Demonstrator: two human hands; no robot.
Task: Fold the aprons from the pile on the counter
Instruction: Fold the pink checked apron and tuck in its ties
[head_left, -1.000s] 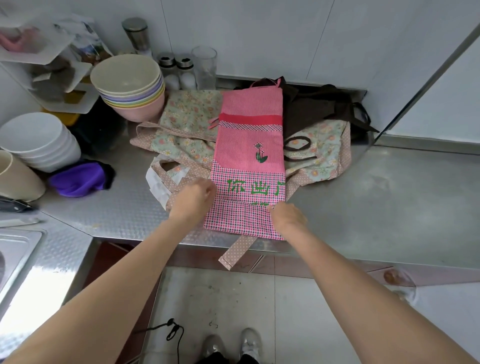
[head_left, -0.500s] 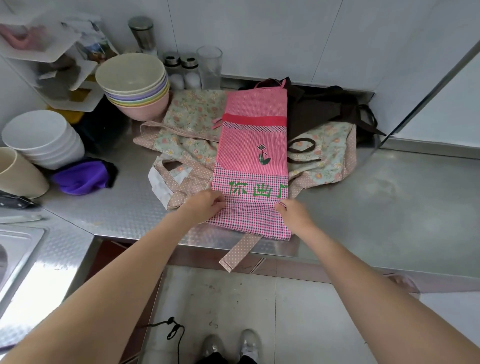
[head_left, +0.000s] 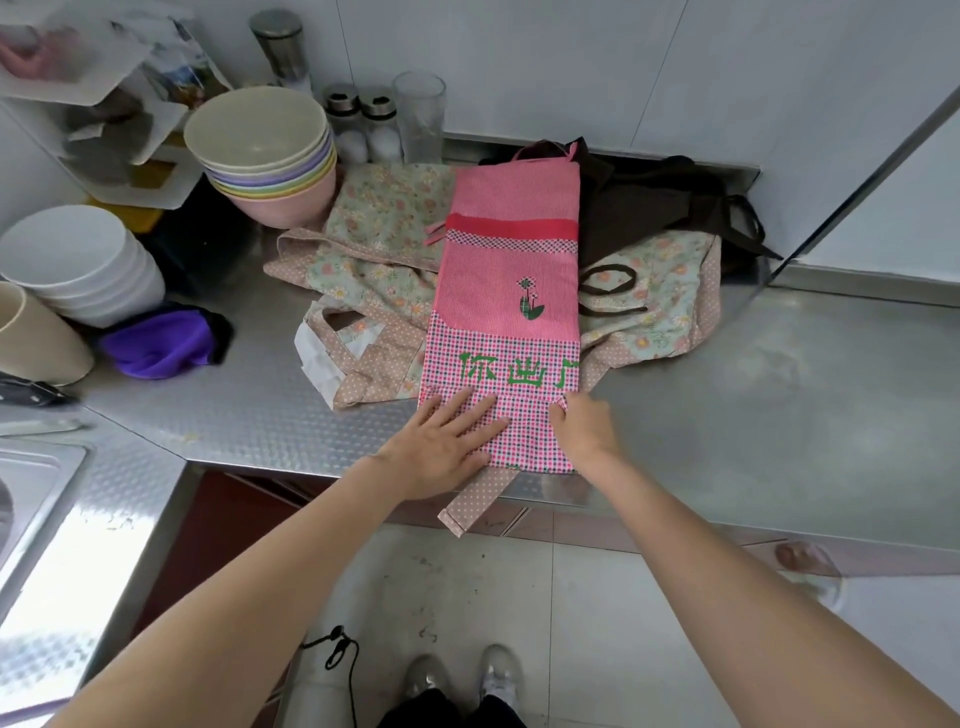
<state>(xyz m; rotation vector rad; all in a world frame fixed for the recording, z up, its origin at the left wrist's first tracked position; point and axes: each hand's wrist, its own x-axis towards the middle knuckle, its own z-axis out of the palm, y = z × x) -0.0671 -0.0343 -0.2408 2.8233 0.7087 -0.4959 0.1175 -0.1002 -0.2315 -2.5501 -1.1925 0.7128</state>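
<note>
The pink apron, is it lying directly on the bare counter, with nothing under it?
No. The pink apron lies on top of the floral apron, which spreads out on both sides of it.

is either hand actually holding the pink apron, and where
Left hand only presses flat on the pink apron near its bottom hem; right hand grips its lower right edge.

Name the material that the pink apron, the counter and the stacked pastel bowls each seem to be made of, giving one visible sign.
Pink apron: woven cloth, probably cotton; printed checks and stripes, soft folded edges.
Counter: brushed stainless steel, matte sheen, with an embossed dimple pattern on its left part.
Stacked pastel bowls: likely matte plastic or bamboo fibre; dull, even colour, no glaze shine.
</note>
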